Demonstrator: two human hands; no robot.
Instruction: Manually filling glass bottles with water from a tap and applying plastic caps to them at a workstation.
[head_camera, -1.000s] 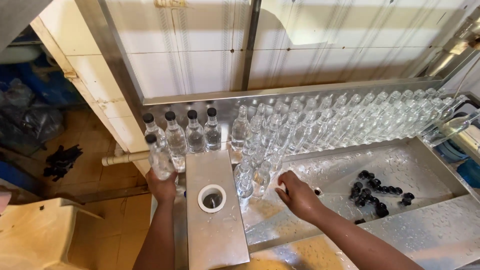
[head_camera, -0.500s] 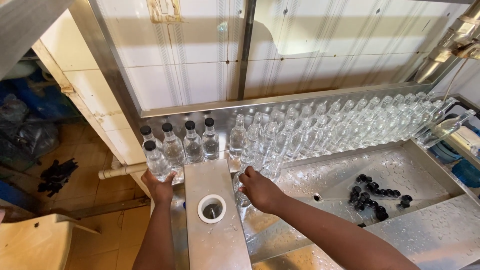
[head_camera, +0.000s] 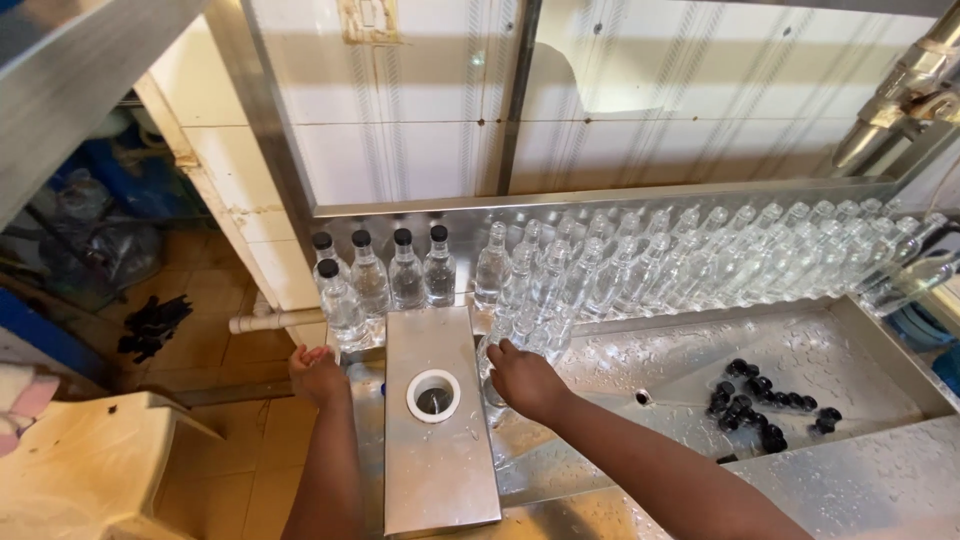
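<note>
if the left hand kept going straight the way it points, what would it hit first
Most likely the nearest capped bottle, standing just beyond the left hand at the front of the capped group. Depth is hard to judge, so it may already be touching its base.
</note>
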